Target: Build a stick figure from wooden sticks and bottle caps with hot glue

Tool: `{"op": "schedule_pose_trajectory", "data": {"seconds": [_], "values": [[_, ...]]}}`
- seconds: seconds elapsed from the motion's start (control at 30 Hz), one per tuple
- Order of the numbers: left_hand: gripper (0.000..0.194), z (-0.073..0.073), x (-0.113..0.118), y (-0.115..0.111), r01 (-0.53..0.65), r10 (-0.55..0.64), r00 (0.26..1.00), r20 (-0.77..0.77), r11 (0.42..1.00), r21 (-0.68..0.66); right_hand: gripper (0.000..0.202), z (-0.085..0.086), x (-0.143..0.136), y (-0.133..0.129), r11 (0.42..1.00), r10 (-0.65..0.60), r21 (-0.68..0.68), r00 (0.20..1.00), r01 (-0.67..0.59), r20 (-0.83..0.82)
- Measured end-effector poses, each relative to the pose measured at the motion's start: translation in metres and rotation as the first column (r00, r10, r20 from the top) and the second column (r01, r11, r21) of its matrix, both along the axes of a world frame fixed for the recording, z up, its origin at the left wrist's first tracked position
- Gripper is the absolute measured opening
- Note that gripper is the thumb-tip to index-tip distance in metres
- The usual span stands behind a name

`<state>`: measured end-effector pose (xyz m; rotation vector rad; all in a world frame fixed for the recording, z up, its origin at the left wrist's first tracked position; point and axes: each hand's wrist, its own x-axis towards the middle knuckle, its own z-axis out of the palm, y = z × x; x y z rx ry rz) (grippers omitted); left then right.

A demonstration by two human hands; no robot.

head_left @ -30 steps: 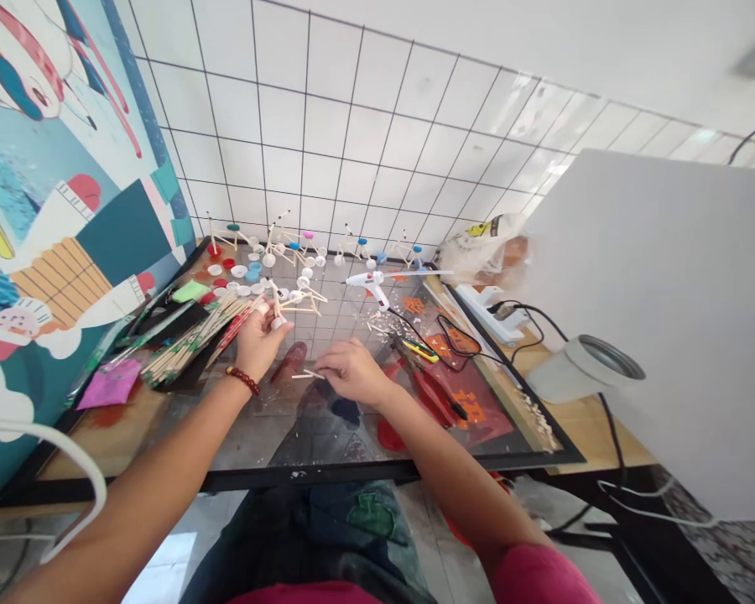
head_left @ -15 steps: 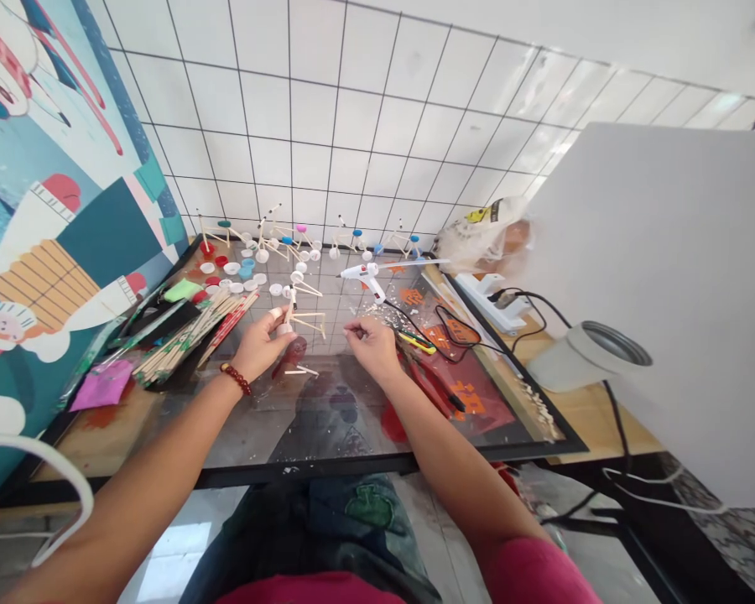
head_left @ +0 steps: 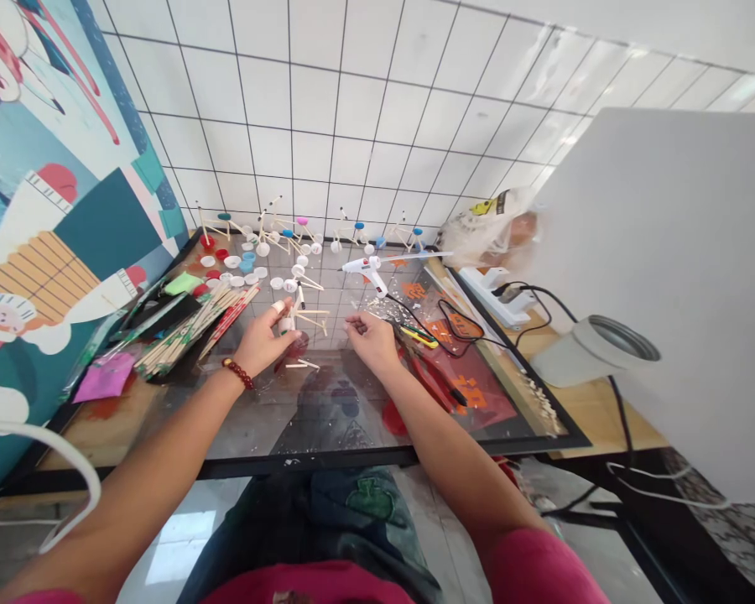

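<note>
Right hand (head_left: 370,337) moved off sticks (head_left: 296,365) | curled | left hand (head_left: 265,337) gripping stick model (head_left: 311,313)

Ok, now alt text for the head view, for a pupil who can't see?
A person's left hand holds a small stick model; the right hand is beside it. Behind are a white glue gun and more stick models.

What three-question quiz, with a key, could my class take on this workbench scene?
1. True or false: the right hand holds the white plastic glue gun.
2. Multiple choice: which wrist wears the dark red beaded bracelet? A. Right. B. Left. C. Neither.
3. Missing word: the left hand holds a pale wooden stick model with a round ____ cap.
Key: 1. False; the glue gun lies clear of the right hand. 2. B. 3. White.
</note>
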<state>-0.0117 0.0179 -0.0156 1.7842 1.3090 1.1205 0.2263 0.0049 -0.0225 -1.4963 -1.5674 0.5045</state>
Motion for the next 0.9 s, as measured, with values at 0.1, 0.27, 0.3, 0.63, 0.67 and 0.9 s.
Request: {"op": "schedule_pose_trajectory", "data": {"seconds": [0.1, 0.27, 0.3, 0.63, 0.67, 0.9], "values": [[0.074, -0.002, 0.000, 0.001, 0.000, 0.000, 1.000, 0.019, 1.000, 0.014, 0.016, 0.001, 0.001, 0.001, 1.000, -0.003, -0.001, 1.000, 0.003, -0.017], [0.078, -0.002, -0.002, -0.002, 0.020, -0.020, 1.000, -0.004, 0.988, 0.150, 0.015, 0.002, 0.002, -0.001, 0.999, -0.007, 0.034, 1.000, 0.007, -0.011], [0.078, -0.001, -0.002, -0.003, 0.013, -0.012, 1.000, -0.009, 0.981, 0.193, 0.014, 0.003, 0.002, -0.002, 0.999, -0.008, 0.042, 1.000, 0.008, -0.005], [0.060, 0.011, -0.002, -0.011, -0.141, 0.160, 0.987, -0.030, 0.934, 0.329, 0.019, 0.007, -0.004, 0.005, 0.981, 0.105, 0.160, 0.994, -0.106, 0.013], [0.060, 0.010, -0.002, -0.011, -0.139, 0.158, 0.987, -0.034, 0.936, 0.322, 0.020, 0.006, -0.006, 0.007, 0.982, 0.111, 0.156, 0.994, -0.110, 0.004], [0.073, 0.028, 0.001, -0.006, -0.114, 0.111, 0.993, 0.027, 0.956, 0.268, 0.022, -0.006, -0.017, 0.018, 0.987, 0.148, 0.074, 0.989, -0.145, -0.030]]}}
